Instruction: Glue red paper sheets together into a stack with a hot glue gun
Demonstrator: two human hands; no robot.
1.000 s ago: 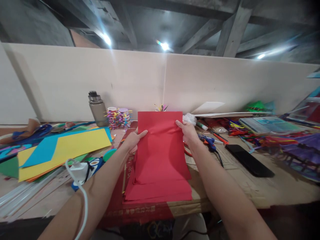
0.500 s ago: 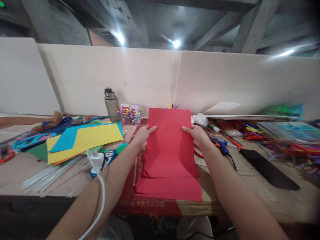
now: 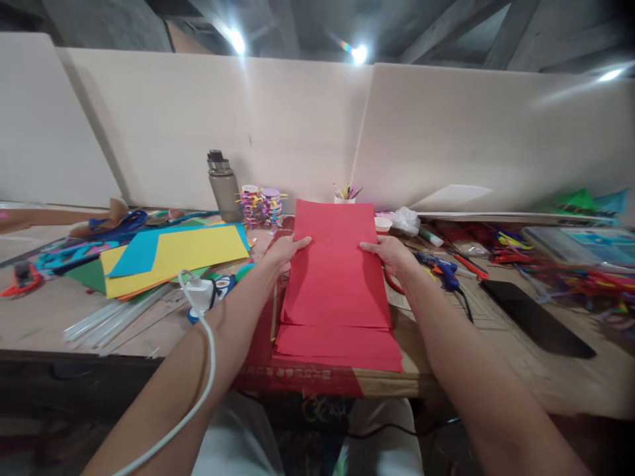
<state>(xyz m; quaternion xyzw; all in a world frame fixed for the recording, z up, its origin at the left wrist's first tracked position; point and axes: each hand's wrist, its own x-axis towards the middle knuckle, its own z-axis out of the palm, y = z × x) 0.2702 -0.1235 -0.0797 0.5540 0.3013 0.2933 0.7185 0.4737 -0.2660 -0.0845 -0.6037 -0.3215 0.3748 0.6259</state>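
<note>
Left hand (image 3: pixel 285 251) and right hand (image 3: pixel 394 254) both grip the top red sheet (image 3: pixel 335 264), one at each long edge near its far end. Fingers of each hand are closed on the paper, thumbs lying on the upper face. The sheet's far end is raised off the surface (image 3: pixel 44 317); its near end rests on a pile of red sheets (image 3: pixel 342 347) lying on printed cardboard at the front edge, directly before the person. Left of the pile: a yellow sheet (image 3: pixel 183 254) with a blue sheet (image 3: pixel 131 254) over one corner, and a white charger (image 3: pixel 198 294) whose cable crosses the left forearm. Behind: a grey bottle (image 3: pixel 223 188). Right: a blue glue gun (image 3: pixel 444 271) and a black phone (image 3: pixel 538 317).
</note>
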